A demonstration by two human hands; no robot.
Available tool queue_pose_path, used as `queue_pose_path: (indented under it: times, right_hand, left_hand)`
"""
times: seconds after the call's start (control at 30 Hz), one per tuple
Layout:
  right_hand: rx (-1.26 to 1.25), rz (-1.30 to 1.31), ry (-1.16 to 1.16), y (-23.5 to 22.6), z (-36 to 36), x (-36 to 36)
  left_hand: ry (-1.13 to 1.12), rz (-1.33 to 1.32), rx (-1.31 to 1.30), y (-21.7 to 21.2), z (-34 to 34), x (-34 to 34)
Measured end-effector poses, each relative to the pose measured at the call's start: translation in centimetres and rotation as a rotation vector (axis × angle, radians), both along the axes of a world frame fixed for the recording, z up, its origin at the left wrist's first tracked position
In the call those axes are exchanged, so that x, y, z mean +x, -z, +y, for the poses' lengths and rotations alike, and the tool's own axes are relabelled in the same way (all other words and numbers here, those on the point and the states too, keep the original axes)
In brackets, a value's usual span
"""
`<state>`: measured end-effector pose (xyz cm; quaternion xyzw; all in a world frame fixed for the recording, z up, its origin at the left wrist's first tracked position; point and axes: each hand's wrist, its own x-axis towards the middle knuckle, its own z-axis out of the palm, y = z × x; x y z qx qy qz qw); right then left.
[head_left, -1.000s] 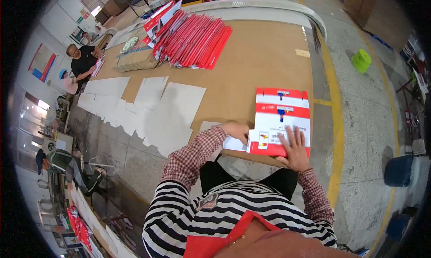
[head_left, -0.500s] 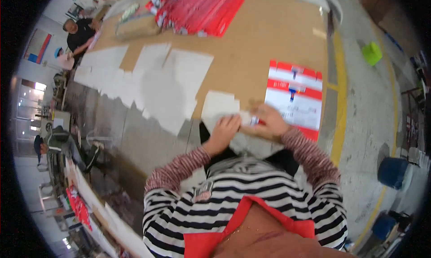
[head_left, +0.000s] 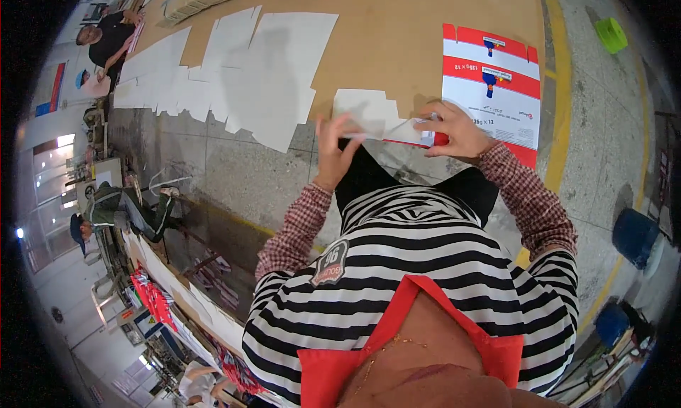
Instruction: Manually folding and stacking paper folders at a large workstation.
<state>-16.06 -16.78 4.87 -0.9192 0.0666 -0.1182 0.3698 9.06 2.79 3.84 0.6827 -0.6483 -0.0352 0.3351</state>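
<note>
At the table's near edge lies a white cardboard blank [head_left: 365, 106], its underside up. Its right part is folded over, with a strip of red print [head_left: 441, 139] showing at the fold. My right hand [head_left: 461, 131] grips this folded end between thumb and fingers. By the blank's left part, my left hand [head_left: 332, 149] has its thumb and fingers apart, slightly blurred; whether the fingertips touch the card is unclear. Just beyond my right hand, a red and white printed cardboard blank [head_left: 521, 113] lies flat, print side up.
Several white cardboard blanks [head_left: 284, 81] overlap on the brown table [head_left: 397, 39] to the left. A cardboard bundle [head_left: 198, 2] lies at the far edge. People [head_left: 113, 46] work at far left. A green bin [head_left: 611, 35] and blue stool [head_left: 631, 239] stand on the right floor.
My view has shifted, so the table sits higher in the picture. My left hand has come off the blank and its fingers have spread; my right hand stays on the folded end.
</note>
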Motion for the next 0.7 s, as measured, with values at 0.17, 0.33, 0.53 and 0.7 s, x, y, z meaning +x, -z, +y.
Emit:
queue_pose_path:
  times: [0.17,0.33,0.53,0.7]
  right_hand:
    - [-0.046,-0.002,-0.017,-0.3,-0.1,0.1]
    - [-0.049,-0.193,-0.048,2.6,0.7,0.0]
    - [-0.048,-0.119,0.02,-0.7,1.6,0.0]
    - [-0.114,0.045,-0.061,-1.1,0.5,-0.5]
  left_hand:
    - [-0.67,0.732,-0.206,1.0,-0.5,-3.3]
    - [-0.754,1.586,-0.201,3.4,-0.7,-3.6]
    - [-0.598,0.94,-0.332,1.3,-1.4,-4.8]
    - [0.287,0.051,-0.149,-0.8,-7.3,-7.9]
